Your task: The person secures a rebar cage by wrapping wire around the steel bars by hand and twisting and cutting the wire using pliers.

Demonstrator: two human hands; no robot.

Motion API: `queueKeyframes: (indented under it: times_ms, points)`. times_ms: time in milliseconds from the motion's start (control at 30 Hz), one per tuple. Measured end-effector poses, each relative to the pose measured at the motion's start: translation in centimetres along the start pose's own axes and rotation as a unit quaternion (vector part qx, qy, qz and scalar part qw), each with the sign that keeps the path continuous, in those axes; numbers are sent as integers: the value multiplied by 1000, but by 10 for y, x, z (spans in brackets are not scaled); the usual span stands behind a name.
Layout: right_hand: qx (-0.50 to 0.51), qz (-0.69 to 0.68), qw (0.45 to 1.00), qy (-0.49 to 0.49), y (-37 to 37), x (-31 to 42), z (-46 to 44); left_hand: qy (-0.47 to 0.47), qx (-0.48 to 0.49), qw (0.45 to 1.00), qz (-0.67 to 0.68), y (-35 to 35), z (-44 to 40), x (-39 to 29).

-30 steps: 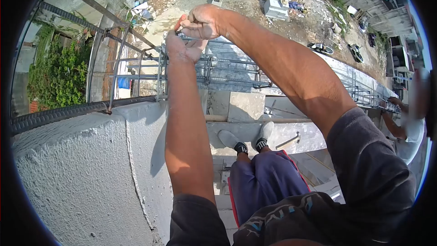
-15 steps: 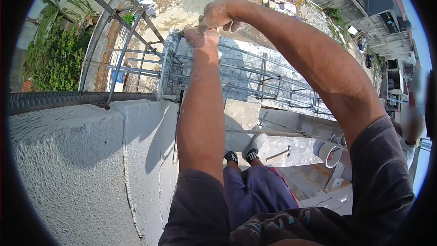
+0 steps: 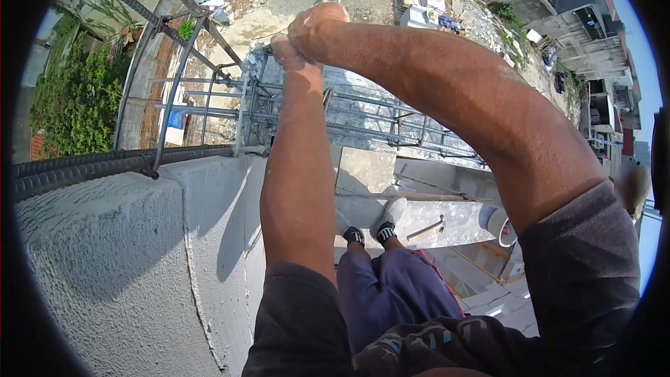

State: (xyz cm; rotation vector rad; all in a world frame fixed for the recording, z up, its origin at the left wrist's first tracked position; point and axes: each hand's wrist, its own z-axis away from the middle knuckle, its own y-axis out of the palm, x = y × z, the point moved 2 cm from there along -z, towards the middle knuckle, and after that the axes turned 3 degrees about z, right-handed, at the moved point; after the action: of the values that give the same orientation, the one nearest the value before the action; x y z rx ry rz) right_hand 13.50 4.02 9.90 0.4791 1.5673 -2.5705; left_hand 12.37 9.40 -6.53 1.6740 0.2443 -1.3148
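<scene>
My left hand (image 3: 290, 56) is closed at the left end of a cage of steel reinforcing bars (image 3: 399, 124). My right hand (image 3: 318, 23) is closed too, just above the left one and touching or overlapping it. Whatever lies in their fingers is hidden. Both hands look dusty. The cage lies across a pale, grey-white slab, and its left end meets upright bars beside the wall. Below, my feet stand on a dusty platform, where a hammer (image 3: 426, 228) lies to the right of my shoe (image 3: 391, 216).
A grey block wall (image 3: 115, 258) rises on the left, with a thick ribbed bar (image 3: 91, 162) along its top. Diagonal bars (image 3: 125, 3) stick up at upper left. A white bucket (image 3: 497, 224) stands at the platform's right. Another person (image 3: 631, 185) is partly visible at the right edge.
My right hand has turned and come over to the left, with its elbow lower in view. My left hand has shifted slightly left. The whole view has moved a little.
</scene>
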Motion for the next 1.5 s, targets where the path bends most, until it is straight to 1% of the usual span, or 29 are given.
queueKeyframes:
  times_ms: [33,67,100,167,200,233,333,367,433,533,567,600,633,667,700,733,800,867,900,1000,1033,1133,1233,1267,1300,1367,1400,1467,1500]
  points:
    - [-1,-5,1000,-12,-1,-2,-6,-4,-9,999,53,1,2,-5]
    - [-1,-10,1000,-23,0,-2,-12,-46,-56,969,237,18,15,-28]
    - [-1,-43,999,25,-1,1,-21,-86,-102,901,412,27,22,-39]
    - [0,-109,987,120,-3,11,-40,-71,-155,902,396,23,21,-37]
    - [4,-126,983,135,-10,10,-47,-65,-181,902,386,21,21,-37]
    - [2,-129,983,127,-14,8,-51,-70,-158,913,369,21,19,-38]
    - [-22,-79,995,49,-31,0,-60,-89,-89,941,315,21,17,-51]
    - [-52,-40,998,9,-32,-2,-58,-139,-122,941,283,22,17,-57]
    - [-171,57,982,-63,-26,-3,-45,-134,-132,949,255,24,18,-67]
    - [-347,152,913,-151,-11,-3,-27,-60,-96,981,159,19,25,-80]
    - [-368,140,900,-189,-11,-10,-25,94,-45,992,-72,5,3,-49]
    - [-388,129,884,-226,-10,-17,-24,28,-73,995,55,18,12,-57]
    - [-296,141,916,-230,-17,-17,-31,-28,-119,971,203,31,23,-67]
    - [-200,153,940,-232,-25,-17,-36,-69,-179,923,335,46,33,-78]
    - [-112,157,957,-218,-38,-11,-40,-108,-253,895,350,57,44,-90]
    - [-108,126,965,-205,-48,-13,-37,-147,-324,861,363,60,50,-90]
    - [-100,63,977,-177,-61,-15,-32,-149,-283,877,359,47,39,-77]
    - [19,-100,993,-57,-55,-17,-60,-145,-251,890,352,43,36,-76]
    - [18,-119,991,-49,-39,-26,-78,-151,-258,878,374,42,34,-75]
    - [104,-347,928,85,-20,-50,-70,-171,-223,873,399,29,24,-59]
    - [179,-435,876,105,-10,-62,-55,-205,-198,869,406,25,24,-57]
    - [210,-592,767,136,19,-76,-38,-235,-177,894,339,27,27,-44]
    - [100,-474,873,64,25,-77,12,-228,-129,904,337,35,32,-37]
    - [-37,-305,951,-46,69,-88,-11,-224,-112,908,335,40,33,-36]
    - [-101,-353,930,-19,67,-88,16,-202,-84,947,237,60,46,-51]
    - [-137,-435,889,50,57,-87,78,-217,-41,974,47,76,64,-62]
    - [-110,-469,871,93,59,-93,101,-224,-18,973,-50,86,74,-66]
    - [-186,-394,894,106,66,-104,140,-237,19,963,-126,120,105,-82]
    - [-191,-386,895,116,68,-107,161,-244,30,954,-170,130,123,-89]
